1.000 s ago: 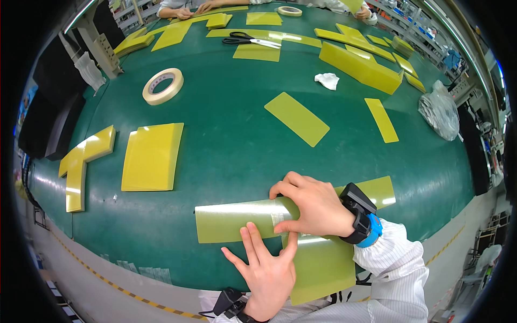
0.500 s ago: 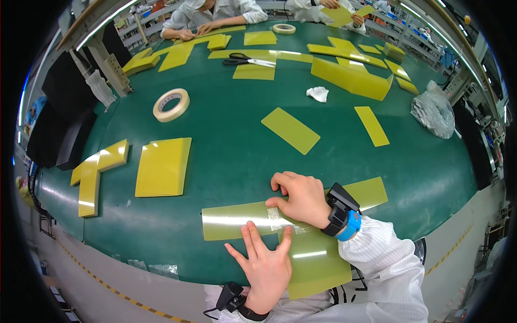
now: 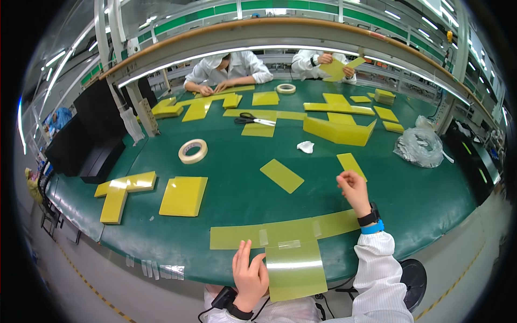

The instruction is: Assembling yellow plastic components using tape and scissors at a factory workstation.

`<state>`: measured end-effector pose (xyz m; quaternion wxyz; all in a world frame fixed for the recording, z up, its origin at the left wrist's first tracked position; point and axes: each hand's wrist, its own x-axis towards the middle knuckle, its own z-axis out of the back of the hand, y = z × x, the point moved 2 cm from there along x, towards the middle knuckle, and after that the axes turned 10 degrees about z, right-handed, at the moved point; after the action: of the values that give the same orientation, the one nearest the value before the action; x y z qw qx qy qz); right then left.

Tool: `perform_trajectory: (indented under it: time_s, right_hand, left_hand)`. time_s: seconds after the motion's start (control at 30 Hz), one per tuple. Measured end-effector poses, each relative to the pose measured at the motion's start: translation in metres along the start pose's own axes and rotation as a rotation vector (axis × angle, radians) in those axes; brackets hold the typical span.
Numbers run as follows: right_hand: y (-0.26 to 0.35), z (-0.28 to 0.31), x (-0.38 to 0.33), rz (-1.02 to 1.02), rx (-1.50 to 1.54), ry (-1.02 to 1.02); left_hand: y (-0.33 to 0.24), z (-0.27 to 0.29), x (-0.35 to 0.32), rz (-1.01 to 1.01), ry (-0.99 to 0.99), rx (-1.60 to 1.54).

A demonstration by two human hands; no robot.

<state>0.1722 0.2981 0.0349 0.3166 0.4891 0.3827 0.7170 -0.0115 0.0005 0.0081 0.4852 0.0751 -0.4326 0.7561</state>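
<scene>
Yellow sheets [image 3: 291, 229] carry plain, clear tape strips [image 3: 289, 244] across seams.

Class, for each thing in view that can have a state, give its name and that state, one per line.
Joined yellow sheets: flat, taped at the seams
Left hand: open, at the sheets' lower edge
Right hand: raised, loosely curled, nothing visible in it
Scissors: lying down
Nearer tape roll: lying flat
White wad: crumpled
Clear bag: crumpled
</scene>
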Motion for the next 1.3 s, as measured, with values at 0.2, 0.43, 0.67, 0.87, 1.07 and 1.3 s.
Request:
perform_trajectory:
  time_s: [0.2, 0.43, 0.67, 0.87, 1.07, 1.3]
  right_hand:
    - [-0.066, 0.078, 0.005, 0.04, -0.263, -0.254]
    - [-0.087, 0.091, 0.012, -0.057, -0.14, -0.366]
    - [-0.104, 0.085, 0.02, -0.103, -0.07, -0.364]
    - [-0.127, 0.085, 0.019, -0.125, 0.021, -0.313]
    - [-0.13, 0.089, 0.016, -0.121, -0.052, -0.279]
    - [-0.143, 0.09, 0.021, -0.15, -0.076, -0.256]
  left_hand:
    - [0.004, 0.009, -0.034, -0.12, 0.027, 0.063]
    - [0.023, 0.024, -0.086, -0.271, 0.096, 0.243]
    - [-0.003, 0.036, -0.111, -0.005, 0.307, -0.113]
    - [-0.01, -0.009, -0.112, 0.804, 0.768, -1.069]
    - [-0.032, -0.019, -0.102, 1.01, 0.693, -1.435]
    - [-0.021, -0.004, -0.099, 1.077, 0.481, -1.366]
